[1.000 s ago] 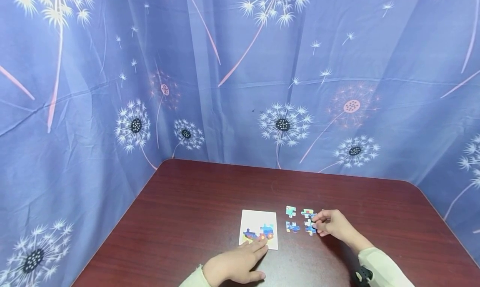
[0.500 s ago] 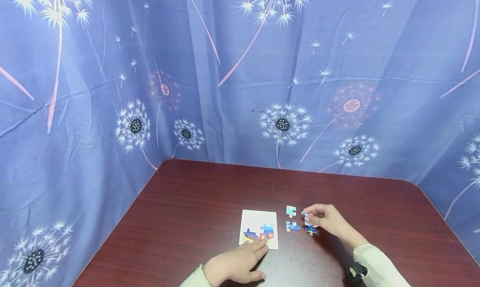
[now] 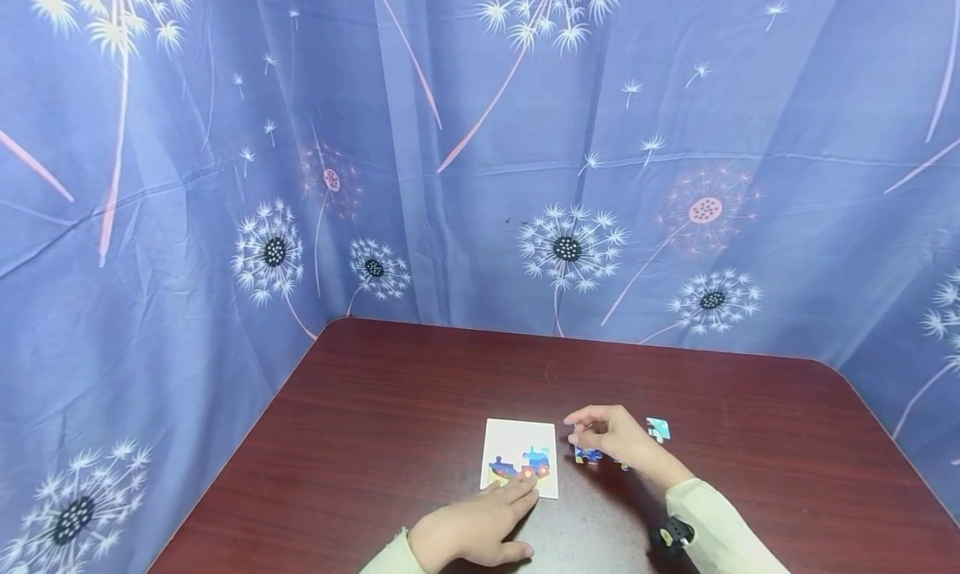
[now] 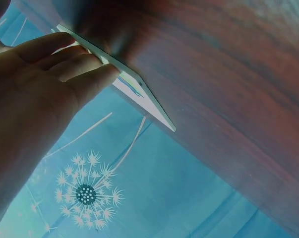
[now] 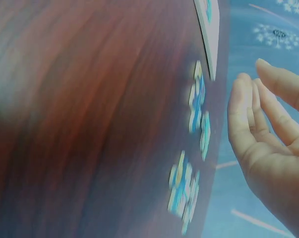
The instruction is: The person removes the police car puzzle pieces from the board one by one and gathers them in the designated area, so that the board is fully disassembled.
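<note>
Leftward goes the right hand (image 3: 617,437), which has shifted from above the right-hand puzzle pieces to above the left-hand ones, while the left hand (image 3: 480,528) has stayed put. Raised off the table, the right hand has its fingers loosely bent and apart from the thumb, with nothing visible in its hold. The left hand lies flat, fingers extended onto the near edge of a white puzzle board (image 3: 519,433) bearing a partly assembled blue train picture. Just right of the board, a blue piece (image 3: 588,456) lies under the right hand; a teal piece (image 3: 658,429) now shows beyond the wrist. Pale sleeves (image 3: 716,520) cover both arms. Around the reddish-brown table (image 3: 405,382) hangs a blue dandelion-print curtain (image 3: 457,224).
</note>
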{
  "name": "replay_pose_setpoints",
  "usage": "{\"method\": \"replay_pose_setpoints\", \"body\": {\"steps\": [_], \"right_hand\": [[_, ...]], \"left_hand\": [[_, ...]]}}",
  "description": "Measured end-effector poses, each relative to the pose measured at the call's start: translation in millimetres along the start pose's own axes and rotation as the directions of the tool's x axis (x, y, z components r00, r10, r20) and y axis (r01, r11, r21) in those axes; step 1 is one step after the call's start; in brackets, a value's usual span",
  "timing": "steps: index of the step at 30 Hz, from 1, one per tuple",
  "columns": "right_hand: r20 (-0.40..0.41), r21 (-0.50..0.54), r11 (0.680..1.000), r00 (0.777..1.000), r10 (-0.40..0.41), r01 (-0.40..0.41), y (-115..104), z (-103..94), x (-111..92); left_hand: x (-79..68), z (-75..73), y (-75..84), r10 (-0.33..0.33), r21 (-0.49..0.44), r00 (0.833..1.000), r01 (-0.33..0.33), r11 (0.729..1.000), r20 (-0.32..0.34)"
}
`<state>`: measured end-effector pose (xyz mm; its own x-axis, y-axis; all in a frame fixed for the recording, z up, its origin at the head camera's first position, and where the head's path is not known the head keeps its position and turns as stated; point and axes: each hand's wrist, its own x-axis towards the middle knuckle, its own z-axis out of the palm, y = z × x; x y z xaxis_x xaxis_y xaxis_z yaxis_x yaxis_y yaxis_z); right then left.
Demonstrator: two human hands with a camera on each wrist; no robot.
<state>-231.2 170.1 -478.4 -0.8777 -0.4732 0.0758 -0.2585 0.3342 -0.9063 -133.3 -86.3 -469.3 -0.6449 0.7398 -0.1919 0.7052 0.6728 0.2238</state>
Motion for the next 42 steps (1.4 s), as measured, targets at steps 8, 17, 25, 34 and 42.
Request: {"method": "replay_pose_setpoints", "body": {"steps": [8, 17, 25, 34, 42], "right_hand": [[0.063, 0.002, 1.0, 0.998, -0.001, 0.001, -5, 23.2, 12], [0.164, -0.09, 0.995, 0.986, -0.031, 0.046, -7, 39.9, 18], [0.201, -0.155, 0.986, 0.979, -0.031, 0.063, -1, 40.1, 21], [0.198, -0.172, 0.982, 0.979, -0.048, 0.083, -1, 41.8, 21], [0.18, -0.164, 0.985, 0.983, -0.03, 0.06, -2, 43.1, 20]], "left_hand": [[0.2, 0.3, -0.5, 0.0, 0.015, 1.0, 0.0, 1.0, 0.001], [0.9, 2.0, -1.0, 0.013, -0.006, 1.0, -0.013, 1.0, 0.007], [-0.6, 1.0, -1.5, 0.014, -0.009, 1.0, -0.014, 1.0, 0.006], [-2.2, -1.0, -0.1, 0.011, 0.006, 1.0, -0.011, 1.0, -0.009], [-2.4, -0.1, -0.5, 0.013, 0.018, 1.0, -0.013, 1.0, -0.021]]}}
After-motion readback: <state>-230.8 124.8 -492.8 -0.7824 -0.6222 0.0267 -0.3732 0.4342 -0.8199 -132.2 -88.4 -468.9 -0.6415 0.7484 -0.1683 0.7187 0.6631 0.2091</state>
